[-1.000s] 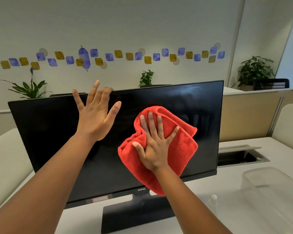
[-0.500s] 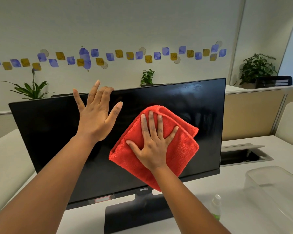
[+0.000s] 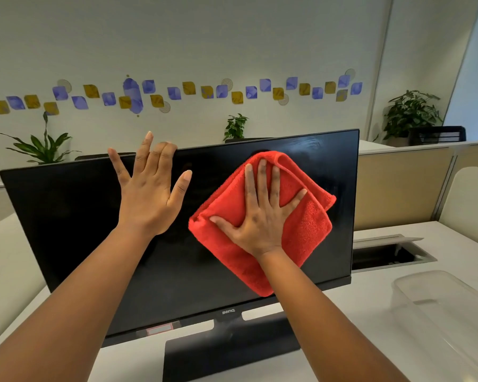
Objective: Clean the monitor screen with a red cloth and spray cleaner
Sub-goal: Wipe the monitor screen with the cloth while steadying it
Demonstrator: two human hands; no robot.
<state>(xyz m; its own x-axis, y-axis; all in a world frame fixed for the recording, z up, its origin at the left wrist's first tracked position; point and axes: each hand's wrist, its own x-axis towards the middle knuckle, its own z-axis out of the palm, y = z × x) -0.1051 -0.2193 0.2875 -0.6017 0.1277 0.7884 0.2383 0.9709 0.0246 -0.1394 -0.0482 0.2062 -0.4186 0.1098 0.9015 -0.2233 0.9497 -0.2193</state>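
Right hand [image 3: 260, 216]: fingers spread flat, pressing the cloth [image 3: 262, 219] against the monitor [image 3: 75, 216], at 2 o'clock of screen centre.
Left hand [image 3: 148, 194]: splayed, fingertips over the top edge, at 11 o'clock.
Bin [image 3: 447, 321]: clear, at 4 o'clock.

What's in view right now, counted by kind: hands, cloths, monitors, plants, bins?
Hands: 2, left hand and right hand
Red cloth: 1
Monitor: 1
Potted plants: 3
Clear plastic bin: 1
Total: 8
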